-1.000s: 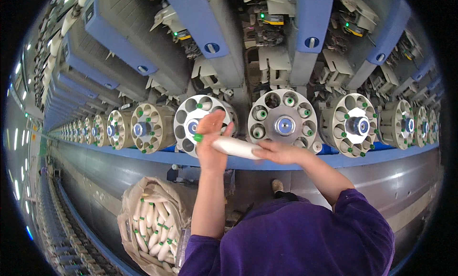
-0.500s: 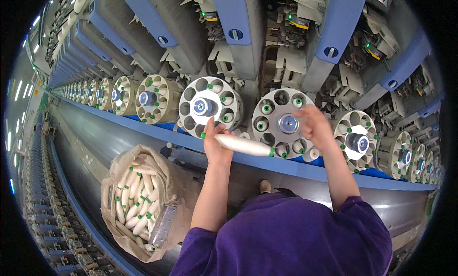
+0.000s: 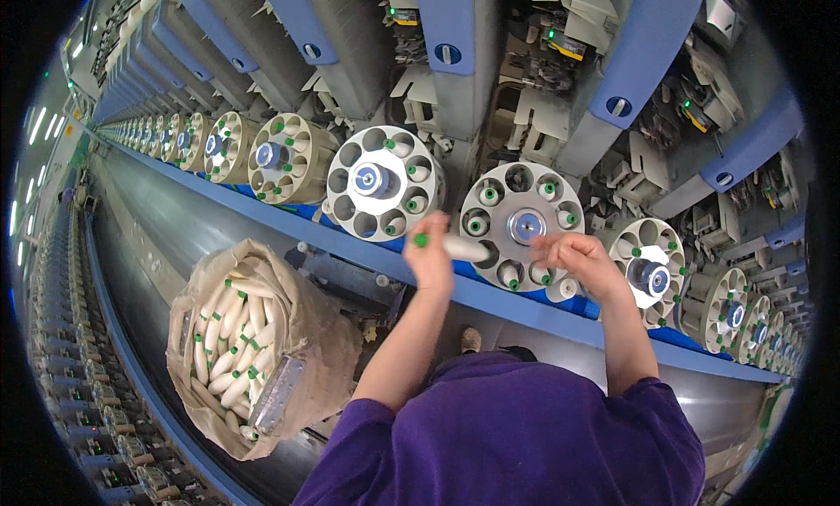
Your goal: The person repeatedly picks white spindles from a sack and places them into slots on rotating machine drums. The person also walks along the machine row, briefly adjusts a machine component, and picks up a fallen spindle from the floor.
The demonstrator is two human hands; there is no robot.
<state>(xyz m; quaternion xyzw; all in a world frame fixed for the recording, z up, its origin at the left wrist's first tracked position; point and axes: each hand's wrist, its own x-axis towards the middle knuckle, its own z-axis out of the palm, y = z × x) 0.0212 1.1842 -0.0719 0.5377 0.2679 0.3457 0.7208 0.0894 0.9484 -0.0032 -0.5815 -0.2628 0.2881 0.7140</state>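
While the person leans over the machine rail, their left hand (image 3: 430, 263) is curled around a white yarn bobbin (image 3: 453, 246) with a green tip, holding it sideways right in front of a round magazine wheel (image 3: 522, 227); the fingers wrap the tube so only its two ends show. Their right hand (image 3: 577, 256) sits just beside the wheel's lower right edge with the fingers bunched together, and honestly I can't tell whether it's pinching something thin or just closed, too small to make out. That wheel has several pockets already filled with green-tipped bobbins and a few dark ones, though the hands cover part of its lower rim. Another wheel (image 3: 382, 183) sits just to the left, and the row runs off into the distance until it blurs. Down to the left, an open sack (image 3: 262, 348) stuffed with more white bobbins rests near the blue rail (image 3: 289, 235). The purple sleeves and shoulders (image 3: 516, 436) block whatever is directly below.
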